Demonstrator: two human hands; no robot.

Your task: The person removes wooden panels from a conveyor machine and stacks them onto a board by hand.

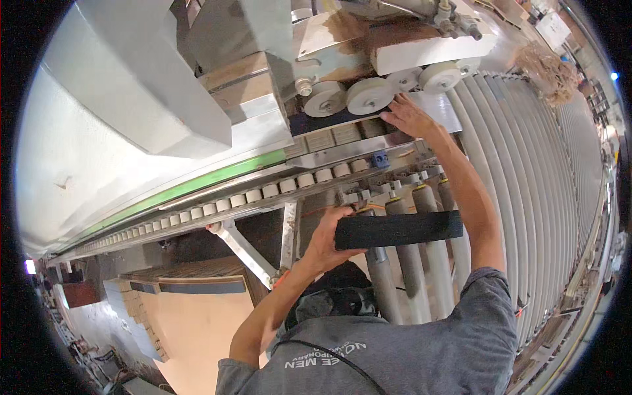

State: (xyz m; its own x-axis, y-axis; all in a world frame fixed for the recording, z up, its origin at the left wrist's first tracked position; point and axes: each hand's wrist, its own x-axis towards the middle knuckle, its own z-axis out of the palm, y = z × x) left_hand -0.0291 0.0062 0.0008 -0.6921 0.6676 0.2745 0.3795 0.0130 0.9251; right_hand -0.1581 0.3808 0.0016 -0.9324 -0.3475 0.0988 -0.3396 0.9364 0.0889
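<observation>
My left hand (329,242) grips the left end of a black rectangular block (398,229), its fingers and thumb wrapped round that end. The block looks like a stack of thin strips and is held level above grey conveyor rollers. My right hand (409,118) reaches forward with fingers stretched out beside the white press wheels (370,97). Its fingertips are at the right end of a flat dark strip (336,120) lying under the wheels. Whether they touch the strip or the wheel I cannot tell.
A rail of small white rollers (253,196) runs left along the machine below a green band (197,174). Wide roller conveyor (520,184) stretches on the right. At lower left lies a stack of tan panels (197,322). A large grey machine housing (125,85) fills the upper left.
</observation>
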